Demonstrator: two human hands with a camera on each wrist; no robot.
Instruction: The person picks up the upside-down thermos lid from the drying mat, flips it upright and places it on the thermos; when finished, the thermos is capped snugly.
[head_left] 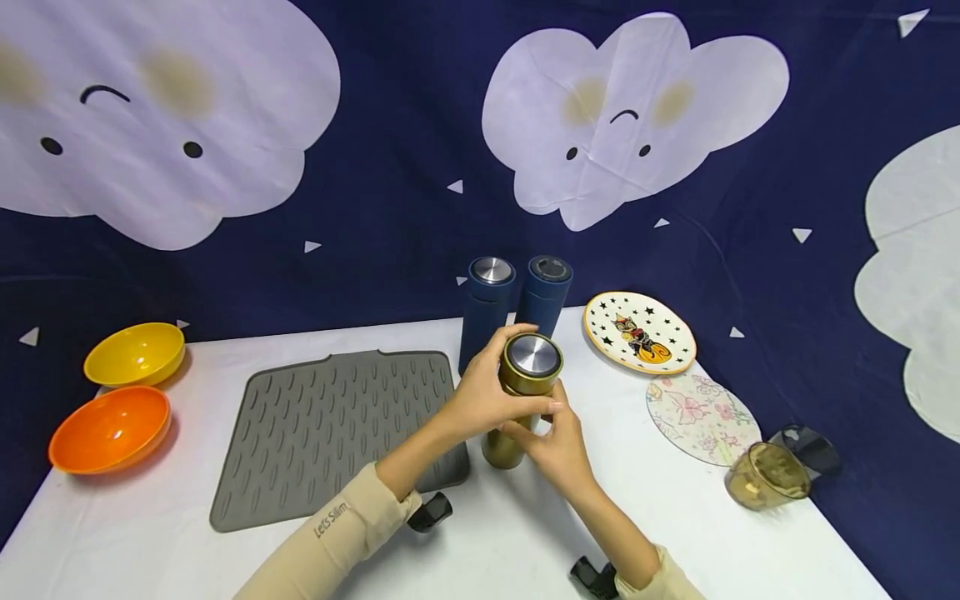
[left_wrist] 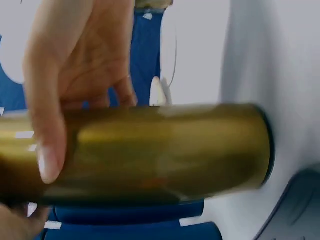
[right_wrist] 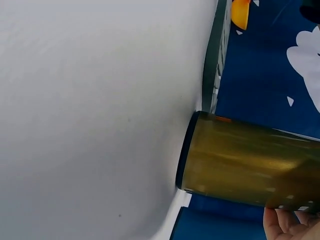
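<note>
A gold thermos bottle (head_left: 502, 450) with a brushed silver top stands upright in front of me, its dark base at the white table in the right wrist view. My left hand (head_left: 480, 387) grips it from the left, fingers curled round just under the lid. Lower down, my right hand (head_left: 557, 446) holds the body from the right. In the left wrist view the right thumb crosses the gold thermos (left_wrist: 170, 150). Right behind stand two navy thermos bottles, one with a shiny silver top (head_left: 486, 308), the other with a darker top (head_left: 546, 292).
A grey ribbed mat (head_left: 337, 433) lies to the left. Beyond it sit a yellow bowl (head_left: 135, 354) and an orange bowl (head_left: 111, 429). To the right are a patterned plate (head_left: 607, 329), a floral round mat (head_left: 701, 417) and an amber glass (head_left: 757, 479). A cloud-print curtain (head_left: 405, 167) hangs behind.
</note>
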